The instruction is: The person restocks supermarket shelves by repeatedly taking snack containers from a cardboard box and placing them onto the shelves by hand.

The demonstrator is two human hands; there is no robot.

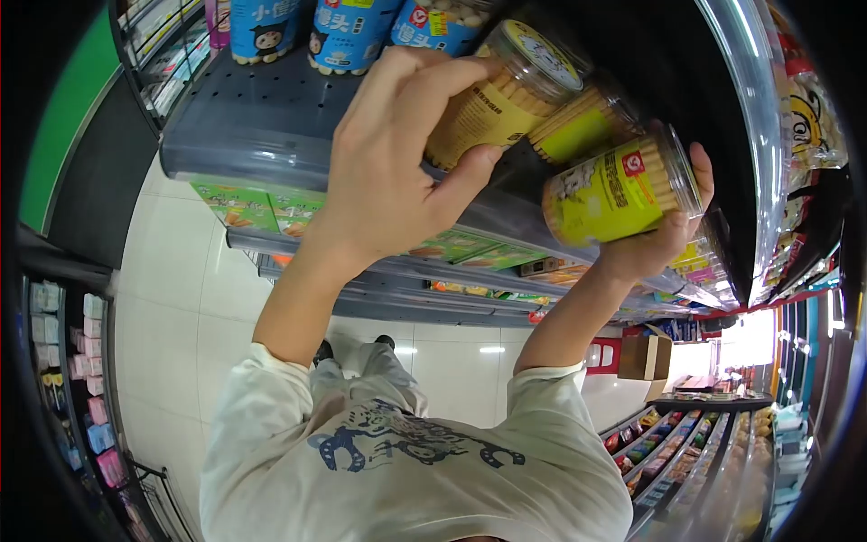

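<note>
We have a hand on each of two jars: our right hand (664, 230) is clamped on the yellow jar (605, 194), thumb on the near side and fingers round by the lid, while our left hand (397, 154) closes on the tan jar (483, 122), a finger along its upper side and the thumb against its lower part. Both jars lean, the yellow one at the front of the shelf (253, 117), the tan one at its edge; we cannot tell whether either base bears on it. We judge the step in hand to be shifting jars in this row, though one picture does not tell us whether they are going in or coming out. The next move seems to call for steadying one jar while turning the other upright, clear of the third jar (582, 126) tilted between our hands. All three are see-through, lidded as far as we can see, and packed with pale sticks behind their labels. Beyond our left hand stand blue jars (348, 36), pale round pieces showing at their bases and, in the nearest, above the label. Below our grip, green boxes (235, 208) line a lower level, and farther off past our right arm sits a carton (644, 357), its contents hidden from us.
</note>
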